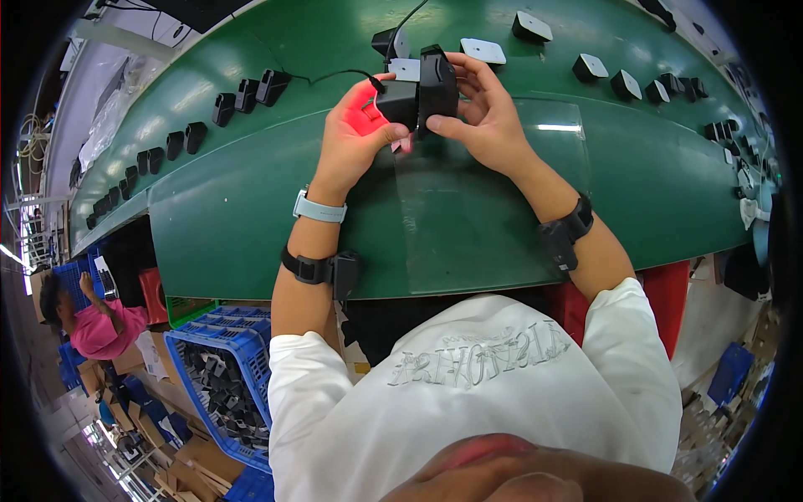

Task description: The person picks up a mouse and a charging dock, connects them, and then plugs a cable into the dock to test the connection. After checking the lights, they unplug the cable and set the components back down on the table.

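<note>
Both hands hold one black device (422, 94) above the green conveyor (251, 192), left hand (360, 134) cupping its red-lit end, right hand (481, 113) pinching its upper casing, seemingly steadying it for scanning.

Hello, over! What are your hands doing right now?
Left hand shut on black scanner, red glow on palm. Right hand shut on black part, pressed against scanner. Nothing in the way on green belt.
</note>
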Tool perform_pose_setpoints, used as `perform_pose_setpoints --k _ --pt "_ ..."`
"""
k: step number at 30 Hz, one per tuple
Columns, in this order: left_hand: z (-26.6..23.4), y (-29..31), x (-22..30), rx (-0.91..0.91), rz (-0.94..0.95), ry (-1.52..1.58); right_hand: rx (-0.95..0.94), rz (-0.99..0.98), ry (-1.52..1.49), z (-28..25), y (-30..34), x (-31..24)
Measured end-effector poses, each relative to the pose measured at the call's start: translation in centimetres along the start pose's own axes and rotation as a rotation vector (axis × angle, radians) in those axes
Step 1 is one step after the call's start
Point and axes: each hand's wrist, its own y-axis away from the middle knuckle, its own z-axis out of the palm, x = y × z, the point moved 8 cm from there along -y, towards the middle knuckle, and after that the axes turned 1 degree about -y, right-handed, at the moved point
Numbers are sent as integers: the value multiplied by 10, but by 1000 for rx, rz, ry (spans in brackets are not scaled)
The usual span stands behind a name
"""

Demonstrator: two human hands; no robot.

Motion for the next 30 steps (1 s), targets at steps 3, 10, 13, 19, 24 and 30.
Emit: perform_pose_setpoints --k 3,10,13,19,24,30 --pt "4 1 1 18 -23 -88 -3 -21 49 0 2 -3" --pt "-1 1 -4 41 -38 -218 21 -104 289 1 6 -14" --pt "-6 0 -10 66 -41 -249 31 -196 453 2 8 -26" --pt "-6 3 -22 49 -79 -171 45 -475 596 7 17 -42" --pt "-9 4 -33 25 -113 -175 68 -519 604 6 21 -41" --pt "-12 4 -40 -13 -147 -252 94 -512 626 8 23 -39"
